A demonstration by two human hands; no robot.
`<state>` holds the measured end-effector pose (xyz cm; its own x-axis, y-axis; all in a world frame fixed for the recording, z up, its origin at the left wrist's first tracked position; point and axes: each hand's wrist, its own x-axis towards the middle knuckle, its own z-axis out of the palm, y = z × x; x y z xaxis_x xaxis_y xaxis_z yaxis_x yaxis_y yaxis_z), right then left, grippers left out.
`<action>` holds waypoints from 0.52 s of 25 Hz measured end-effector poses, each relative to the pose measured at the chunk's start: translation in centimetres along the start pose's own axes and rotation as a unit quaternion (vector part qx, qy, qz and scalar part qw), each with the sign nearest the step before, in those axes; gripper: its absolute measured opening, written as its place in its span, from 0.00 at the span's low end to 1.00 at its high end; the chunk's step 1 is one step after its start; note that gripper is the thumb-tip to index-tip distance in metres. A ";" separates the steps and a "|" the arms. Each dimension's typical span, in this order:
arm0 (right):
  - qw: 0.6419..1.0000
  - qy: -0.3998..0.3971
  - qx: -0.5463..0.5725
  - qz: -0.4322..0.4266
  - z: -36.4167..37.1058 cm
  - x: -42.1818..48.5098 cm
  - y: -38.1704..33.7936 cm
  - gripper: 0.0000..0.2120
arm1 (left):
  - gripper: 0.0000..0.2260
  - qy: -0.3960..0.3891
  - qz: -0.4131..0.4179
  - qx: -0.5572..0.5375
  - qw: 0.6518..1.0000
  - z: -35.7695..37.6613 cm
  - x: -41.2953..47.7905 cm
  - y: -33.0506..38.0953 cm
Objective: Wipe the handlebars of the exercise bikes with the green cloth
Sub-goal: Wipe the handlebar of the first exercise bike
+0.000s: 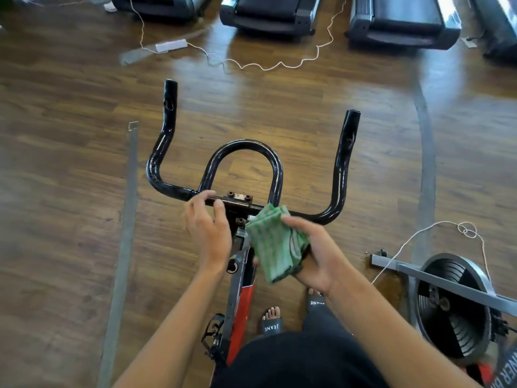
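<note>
Black handlebars (340, 175) of an exercise bike spread across the middle of the head view, with two upturned horns and a centre loop above a bolted clamp. My left hand (207, 228) curls its fingers and thumb round the crossbar just left of the clamp. My right hand (316, 253) holds the folded green striped cloth (272, 242), whose top edge lies against the crossbar just right of the clamp. The bike's red and black frame (240, 298) runs down between my arms.
A second bike's flywheel (453, 306) and grey bar stand at the lower right. Several treadmills (268, 12) line the far edge of the wooden floor. A white cord (279, 65) and a power strip lie on the floor beyond the handlebars. My sandalled feet show below.
</note>
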<state>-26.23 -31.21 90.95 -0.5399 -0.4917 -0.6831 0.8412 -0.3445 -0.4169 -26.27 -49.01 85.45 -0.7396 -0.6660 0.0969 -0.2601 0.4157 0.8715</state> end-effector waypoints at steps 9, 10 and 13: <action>0.576 -0.014 -0.708 -0.407 2.6 8.3 -3.3 0.19 | 0.26 0.069 -0.196 0.068 0.976 -0.2 9.9 -1.5; 0.479 -0.018 -0.781 -0.400 2.3 9.7 -2.8 0.21 | 0.27 0.067 -0.207 0.063 0.974 0.2 10.1 -1.8; 0.284 -0.014 -0.867 -0.410 -0.6 11.2 -2.4 0.26 | 0.27 0.064 -0.215 0.069 0.972 0.8 10.4 -2.4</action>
<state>-34.31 -35.46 83.94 -0.5552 -0.8293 0.0638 -0.8296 0.5466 -0.1141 -33.81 -56.44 83.96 -0.4634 -0.8644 -0.1953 -0.6149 0.1549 0.7733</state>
